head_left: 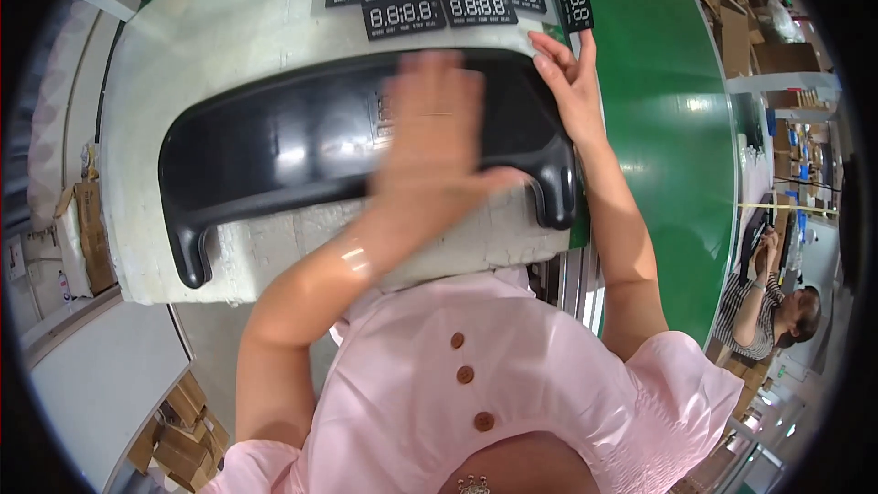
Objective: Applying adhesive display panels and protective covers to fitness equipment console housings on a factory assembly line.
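My left hand point(432, 133) is flat, empty, over the black plastic housing point(283, 151)!
Seemingly I'm smoothing it on the pale mat point(229, 32); right hand point(576, 96) splayed loose beside it; next probably wants even pressure.

Green tabletop point(672, 155) at right; striped-top co-worker point(752, 318) beyond; cardboard box point(91, 233) far left.

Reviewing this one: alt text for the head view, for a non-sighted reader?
A blurred left hand is over a long, glossy black curved piece on a pale worktop, with the right hand at its right end. Black display panels lie beyond, and a green surface extends to the right.
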`<action>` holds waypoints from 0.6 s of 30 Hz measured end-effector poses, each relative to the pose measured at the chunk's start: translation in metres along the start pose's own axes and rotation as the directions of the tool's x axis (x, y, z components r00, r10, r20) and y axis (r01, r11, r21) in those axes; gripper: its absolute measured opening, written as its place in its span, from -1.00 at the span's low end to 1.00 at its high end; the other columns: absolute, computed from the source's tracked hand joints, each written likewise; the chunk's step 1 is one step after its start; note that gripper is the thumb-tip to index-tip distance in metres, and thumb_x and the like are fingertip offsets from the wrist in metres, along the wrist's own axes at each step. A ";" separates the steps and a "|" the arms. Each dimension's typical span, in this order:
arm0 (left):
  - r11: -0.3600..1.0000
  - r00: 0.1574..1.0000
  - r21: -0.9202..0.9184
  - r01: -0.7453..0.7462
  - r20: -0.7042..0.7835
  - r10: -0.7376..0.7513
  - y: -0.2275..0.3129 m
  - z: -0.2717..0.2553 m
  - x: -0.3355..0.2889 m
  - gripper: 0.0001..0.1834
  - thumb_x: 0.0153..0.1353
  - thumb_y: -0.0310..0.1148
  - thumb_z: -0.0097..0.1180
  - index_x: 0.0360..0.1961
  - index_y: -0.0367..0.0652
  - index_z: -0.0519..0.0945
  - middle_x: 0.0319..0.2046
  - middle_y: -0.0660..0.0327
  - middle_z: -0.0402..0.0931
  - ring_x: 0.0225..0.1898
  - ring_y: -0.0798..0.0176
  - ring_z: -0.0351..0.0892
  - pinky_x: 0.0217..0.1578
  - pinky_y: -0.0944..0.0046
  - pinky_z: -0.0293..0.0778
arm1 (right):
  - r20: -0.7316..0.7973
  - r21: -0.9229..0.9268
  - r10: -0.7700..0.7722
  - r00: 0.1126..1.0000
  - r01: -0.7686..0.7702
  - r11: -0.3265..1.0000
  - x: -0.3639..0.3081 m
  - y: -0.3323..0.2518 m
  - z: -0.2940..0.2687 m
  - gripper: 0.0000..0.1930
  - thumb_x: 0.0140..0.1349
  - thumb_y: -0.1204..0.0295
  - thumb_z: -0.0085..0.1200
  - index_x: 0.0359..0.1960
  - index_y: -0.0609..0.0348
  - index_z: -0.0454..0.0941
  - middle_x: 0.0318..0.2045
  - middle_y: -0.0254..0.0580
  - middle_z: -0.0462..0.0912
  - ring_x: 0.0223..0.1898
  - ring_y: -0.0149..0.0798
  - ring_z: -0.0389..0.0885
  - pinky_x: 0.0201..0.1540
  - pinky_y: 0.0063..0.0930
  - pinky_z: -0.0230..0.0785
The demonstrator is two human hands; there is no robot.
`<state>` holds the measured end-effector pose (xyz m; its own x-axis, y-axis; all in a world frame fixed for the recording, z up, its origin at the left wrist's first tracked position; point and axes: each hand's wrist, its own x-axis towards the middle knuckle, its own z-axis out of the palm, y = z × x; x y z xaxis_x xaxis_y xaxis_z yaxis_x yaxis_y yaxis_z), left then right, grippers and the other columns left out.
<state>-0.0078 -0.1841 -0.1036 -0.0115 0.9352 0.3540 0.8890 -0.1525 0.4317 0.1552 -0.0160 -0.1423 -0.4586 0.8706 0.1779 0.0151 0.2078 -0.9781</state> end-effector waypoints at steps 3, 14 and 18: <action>0.806 0.906 -0.488 -0.335 0.068 0.419 0.066 0.033 0.004 -0.18 0.02 0.10 0.18 0.10 -0.41 0.38 0.26 -0.22 0.17 0.30 -0.36 0.07 0.24 -0.21 0.03 | -0.004 0.057 -0.006 1.000 0.006 0.998 -0.009 0.005 -0.004 -0.05 0.26 0.46 0.12 0.37 0.27 -0.47 0.12 0.06 0.43 0.19 -0.19 0.36 0.21 -0.36 0.26; 0.630 0.205 -0.759 -0.163 0.598 0.774 0.070 0.023 0.007 -0.62 0.06 -0.27 0.23 -0.11 -0.24 0.55 0.02 0.06 0.47 0.12 -0.06 0.38 0.15 -0.01 0.27 | -0.166 0.138 0.098 0.981 -0.075 0.988 -0.034 0.002 -0.018 -0.22 0.39 0.37 -0.08 0.36 0.30 -0.42 0.03 0.03 0.51 0.01 -0.19 0.52 0.10 -0.42 0.34; 0.796 0.865 -0.468 -0.383 0.122 0.487 0.017 -0.037 0.014 -0.65 0.05 -0.38 0.23 -0.11 -0.25 0.57 -0.05 0.05 0.53 0.10 -0.06 0.43 0.08 0.05 0.37 | -0.161 0.202 0.111 0.981 -0.077 0.976 -0.042 -0.016 -0.007 -0.22 0.40 0.36 -0.09 0.36 0.32 -0.43 0.07 0.04 0.47 0.08 -0.18 0.48 0.16 -0.40 0.28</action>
<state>-0.0097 -0.1853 -0.0606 0.4795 0.7733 0.4149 0.4981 -0.6291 0.5968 0.1798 -0.0525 -0.1337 -0.3048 0.9487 0.0835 -0.1291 0.0457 -0.9906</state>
